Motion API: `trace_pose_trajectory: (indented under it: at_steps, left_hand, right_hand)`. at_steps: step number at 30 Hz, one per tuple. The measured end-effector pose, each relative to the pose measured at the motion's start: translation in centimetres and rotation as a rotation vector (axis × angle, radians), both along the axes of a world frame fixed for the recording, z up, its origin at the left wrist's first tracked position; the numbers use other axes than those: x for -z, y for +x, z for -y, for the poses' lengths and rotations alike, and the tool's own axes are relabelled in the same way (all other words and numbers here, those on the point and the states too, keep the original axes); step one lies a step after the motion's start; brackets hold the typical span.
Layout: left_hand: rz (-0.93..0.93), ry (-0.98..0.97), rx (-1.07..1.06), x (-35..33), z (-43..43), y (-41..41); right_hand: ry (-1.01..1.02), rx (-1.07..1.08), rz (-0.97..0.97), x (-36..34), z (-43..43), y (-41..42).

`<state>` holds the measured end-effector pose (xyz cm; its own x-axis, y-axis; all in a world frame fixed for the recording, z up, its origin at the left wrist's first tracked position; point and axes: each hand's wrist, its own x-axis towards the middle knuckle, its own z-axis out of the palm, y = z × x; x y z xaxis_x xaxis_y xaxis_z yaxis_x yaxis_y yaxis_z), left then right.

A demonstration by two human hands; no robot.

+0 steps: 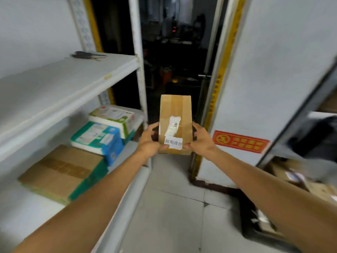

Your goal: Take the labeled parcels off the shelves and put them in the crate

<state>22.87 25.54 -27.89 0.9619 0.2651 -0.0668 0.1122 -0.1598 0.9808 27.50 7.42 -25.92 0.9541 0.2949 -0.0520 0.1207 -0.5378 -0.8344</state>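
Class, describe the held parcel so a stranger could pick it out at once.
Find the white shelf unit on the left. Just right of it, before the dark doorway, the left hand and right hand grip a small cardboard parcel. Unlike the shelved blue pack and carton, it bears a white slip of bold black characters.

Brown taped parcel (175, 108), barcode label (173, 125) and white sticker (173, 142) on front, upright, gripped low by left hand (150, 141), right hand (201, 139)
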Motion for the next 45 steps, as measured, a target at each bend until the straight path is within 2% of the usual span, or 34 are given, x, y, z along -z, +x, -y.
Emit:
trace_pose_trajectory:
  at_steps: [9,14,21,30,40,45]
  left_hand:
    - [0.02,0.138,0.512,0.5,20.7,11.0]
    - [0.009,0.17,0.801,0.9,31.1,14.8]
    - [-0.009,0.2,1.05,2.6,43.0,18.6]
    - [-0.02,0.228,1.282,6.1,54.2,26.3]
    - [-0.149,0.212,1.426,10.8,62.6,36.8]
    - [-0.211,0.288,1.494,14.6,66.5,38.9]
  right_hand:
    - [0.065,0.564,0.044,1.8,20.8,1.1]
    - [0.052,0.784,0.017,2.4,29.7,0.5]
    - [0.091,1.03,-0.001,4.0,38.7,-0.2]
    - [0.116,1.269,-0.084,6.4,46.2,4.9]
    - [0.147,1.391,-0.168,9.9,51.8,14.5]
    - [0.161,1.431,-0.257,13.3,55.0,16.4]
